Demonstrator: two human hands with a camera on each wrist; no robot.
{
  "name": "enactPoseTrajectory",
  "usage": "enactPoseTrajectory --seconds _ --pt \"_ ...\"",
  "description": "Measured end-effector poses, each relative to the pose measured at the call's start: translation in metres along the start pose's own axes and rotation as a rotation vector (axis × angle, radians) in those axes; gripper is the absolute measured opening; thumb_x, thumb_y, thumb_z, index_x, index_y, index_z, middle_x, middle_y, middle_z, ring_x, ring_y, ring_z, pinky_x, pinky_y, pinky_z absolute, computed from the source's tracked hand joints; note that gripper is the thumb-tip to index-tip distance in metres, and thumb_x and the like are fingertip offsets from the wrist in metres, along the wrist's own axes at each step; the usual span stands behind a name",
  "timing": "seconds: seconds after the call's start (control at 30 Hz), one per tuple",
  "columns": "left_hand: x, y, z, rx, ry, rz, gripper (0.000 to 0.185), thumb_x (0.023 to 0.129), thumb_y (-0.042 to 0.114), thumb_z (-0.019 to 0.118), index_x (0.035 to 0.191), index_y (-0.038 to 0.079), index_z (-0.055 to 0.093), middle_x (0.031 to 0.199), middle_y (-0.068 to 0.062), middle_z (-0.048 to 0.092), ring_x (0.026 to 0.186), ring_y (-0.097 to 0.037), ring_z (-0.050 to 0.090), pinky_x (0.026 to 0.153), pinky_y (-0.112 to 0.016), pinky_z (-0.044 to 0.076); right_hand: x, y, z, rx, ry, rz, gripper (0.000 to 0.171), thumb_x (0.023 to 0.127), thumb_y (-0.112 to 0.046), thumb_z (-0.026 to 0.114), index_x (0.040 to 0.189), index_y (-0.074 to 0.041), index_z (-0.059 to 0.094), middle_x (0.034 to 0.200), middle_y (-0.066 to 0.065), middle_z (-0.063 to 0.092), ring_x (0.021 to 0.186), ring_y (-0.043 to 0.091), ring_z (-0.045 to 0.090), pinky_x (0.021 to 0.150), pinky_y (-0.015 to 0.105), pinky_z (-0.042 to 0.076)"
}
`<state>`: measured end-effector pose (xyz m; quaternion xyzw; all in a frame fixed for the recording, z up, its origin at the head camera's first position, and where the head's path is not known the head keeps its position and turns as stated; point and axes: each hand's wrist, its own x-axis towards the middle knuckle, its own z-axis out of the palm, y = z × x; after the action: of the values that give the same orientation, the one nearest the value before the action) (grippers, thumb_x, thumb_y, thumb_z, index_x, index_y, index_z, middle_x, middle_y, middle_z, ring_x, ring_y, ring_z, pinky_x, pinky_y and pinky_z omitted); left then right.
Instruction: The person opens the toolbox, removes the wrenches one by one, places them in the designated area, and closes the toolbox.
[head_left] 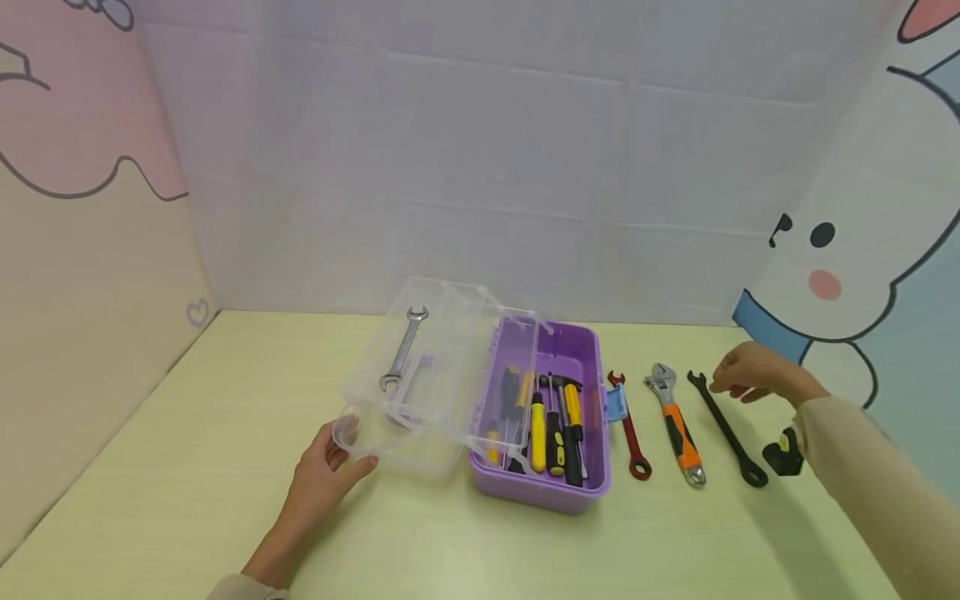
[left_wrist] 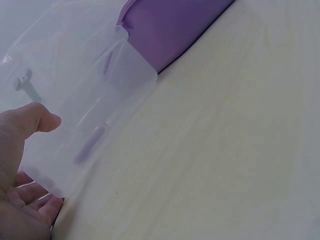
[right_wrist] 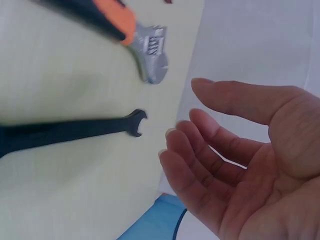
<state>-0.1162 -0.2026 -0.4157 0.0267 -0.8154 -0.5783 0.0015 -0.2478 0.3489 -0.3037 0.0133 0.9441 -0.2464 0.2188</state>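
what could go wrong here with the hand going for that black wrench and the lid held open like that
The right hand hovers open by the black wrench, close to the orange-handled adjustable wrench; a loose reach might knock it. The left hand only grips the clear lid at its corner; if it slips, the silver wrench on it could slide off.

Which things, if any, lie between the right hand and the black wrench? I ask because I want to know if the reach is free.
Nothing visible does. The right hand hovers open just beside the open-jawed end of the black wrench, with only bare table between them. The orange-handled adjustable wrench lies farther left, out of the way.
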Motion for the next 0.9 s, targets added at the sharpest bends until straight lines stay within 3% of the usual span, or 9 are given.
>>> enactPoseTrajectory --seconds 0.17,0.4,0.57,0.9 --pt "0.000 0.000 -0.001 0.006 -0.004 0.003 0.071 0.088 0.017 0.068 0.143 -0.002 0.028 0.146 -0.028 0.036 0.136 -0.040 0.037 0.108 -0.041 0.040 0.003 -0.019 -0.001 -0.032 -0.008 -0.043 0.021 0.085 -0.017 0.067 0.092 0.002 0.063 0.081 0.003 0.062 0.073 0.015 0.057 0.065 0.031 0.056" --pt "0.000 -0.002 -0.001 0.034 -0.001 -0.007 0.072 0.088 0.017 0.068 0.144 -0.002 0.028 0.147 -0.030 0.034 0.135 -0.041 0.037 0.108 -0.044 0.039 0.005 -0.044 -0.003 -0.042 -0.004 -0.111 0.018 0.084 -0.013 0.068 0.090 0.003 0.060 0.075 0.001 0.059 0.070 0.013 0.055 0.065 0.032 0.056" --pt "-0.001 -0.003 0.000 0.040 -0.003 -0.004 0.073 0.088 0.017 0.068 0.144 -0.003 0.026 0.147 -0.031 0.033 0.134 -0.043 0.037 0.108 -0.045 0.038 0.006 -0.061 -0.005 -0.068 -0.001 -0.160 0.025 0.085 -0.012 0.068 0.098 0.007 0.059 0.080 0.006 0.063 0.074 0.015 0.059 0.068 0.035 0.058" --pt "-0.001 -0.002 -0.001 0.016 -0.001 0.015 0.072 0.087 0.015 0.068 0.144 -0.004 0.027 0.147 -0.030 0.033 0.135 -0.042 0.037 0.109 -0.043 0.037 0.008 -0.095 -0.005 -0.096 0.002 -0.234 0.022 0.085 -0.010 0.066 0.097 0.006 0.059 0.081 0.008 0.060 0.075 0.016 0.058 0.074 0.041 0.059"
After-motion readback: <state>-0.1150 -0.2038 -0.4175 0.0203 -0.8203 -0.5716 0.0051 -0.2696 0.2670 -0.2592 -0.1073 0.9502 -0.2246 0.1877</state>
